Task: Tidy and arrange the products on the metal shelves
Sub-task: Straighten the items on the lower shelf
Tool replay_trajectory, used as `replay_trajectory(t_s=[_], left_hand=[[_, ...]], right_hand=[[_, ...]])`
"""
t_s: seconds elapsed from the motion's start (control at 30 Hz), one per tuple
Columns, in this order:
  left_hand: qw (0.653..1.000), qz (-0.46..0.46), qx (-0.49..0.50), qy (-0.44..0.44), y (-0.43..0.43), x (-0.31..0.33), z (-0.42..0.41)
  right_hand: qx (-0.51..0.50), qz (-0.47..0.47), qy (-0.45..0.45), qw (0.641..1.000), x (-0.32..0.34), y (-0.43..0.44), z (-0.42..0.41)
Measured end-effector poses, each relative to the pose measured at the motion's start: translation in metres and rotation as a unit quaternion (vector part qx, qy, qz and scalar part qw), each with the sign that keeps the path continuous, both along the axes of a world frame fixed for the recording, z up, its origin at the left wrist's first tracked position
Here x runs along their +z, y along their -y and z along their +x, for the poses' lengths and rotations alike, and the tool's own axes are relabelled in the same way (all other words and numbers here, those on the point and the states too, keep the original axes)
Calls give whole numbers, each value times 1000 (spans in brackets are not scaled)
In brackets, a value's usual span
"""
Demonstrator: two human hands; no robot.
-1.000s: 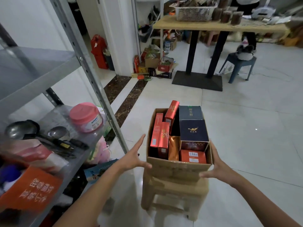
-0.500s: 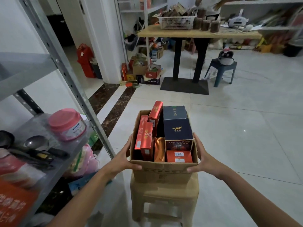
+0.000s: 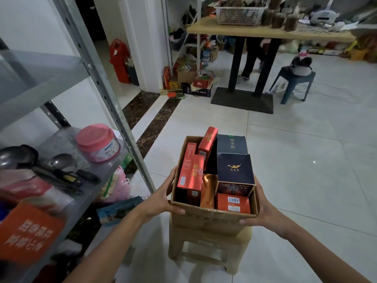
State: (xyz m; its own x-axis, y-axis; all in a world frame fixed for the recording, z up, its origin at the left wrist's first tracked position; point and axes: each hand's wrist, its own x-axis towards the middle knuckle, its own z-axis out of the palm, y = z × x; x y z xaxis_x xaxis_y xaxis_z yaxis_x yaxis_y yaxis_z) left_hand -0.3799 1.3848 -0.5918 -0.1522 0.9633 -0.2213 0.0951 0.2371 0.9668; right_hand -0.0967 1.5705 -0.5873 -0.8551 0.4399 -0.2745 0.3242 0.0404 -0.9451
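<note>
An open cardboard box (image 3: 212, 219) sits on a beige plastic stool (image 3: 210, 244) on the tiled floor. It holds red cartons (image 3: 191, 176), two dark blue boxes (image 3: 234, 170), an orange packet and a small orange box (image 3: 233, 203). My left hand (image 3: 163, 199) grips the box's left side with the thumb on its front. My right hand (image 3: 263, 209) grips the right side the same way. The metal shelf unit (image 3: 98, 78) stands at left, carrying a pink-lidded jar (image 3: 98, 142), dark ladles (image 3: 22, 158) and an orange pack (image 3: 30, 231).
A wooden table (image 3: 265, 32) on a black base stands at the back with a white basket and jars. A blue-grey stool (image 3: 293, 82) stands to its right. A person's legs show behind the table. Boxes and a red canister (image 3: 119, 60) lie by the white pillar.
My hands closed in from beside the box and now grip both its sides. The view has swung a little left and then back.
</note>
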Motion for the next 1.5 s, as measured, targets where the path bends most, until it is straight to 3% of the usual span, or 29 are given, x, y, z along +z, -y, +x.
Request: replay_trajectory(t_s=[0.3, 0.73, 0.93, 1.13, 1.5], left_hand=[[999, -36, -2, 26, 77, 34, 36], [998, -19, 48, 20, 286, 53, 140], [994, -12, 105, 13, 395, -9, 171], [986, -26, 167, 3, 489, -116, 200], [982, 0, 183, -36, 568, -296, 229]], right_hand=[[15, -61, 10, 998, 35, 70, 34], [70, -23, -11, 997, 50, 260, 119], [117, -2, 5, 993, -14, 342, 127], [179, -12, -17, 984, -125, 415, 126], [227, 3, -13, 974, -318, 481, 127]])
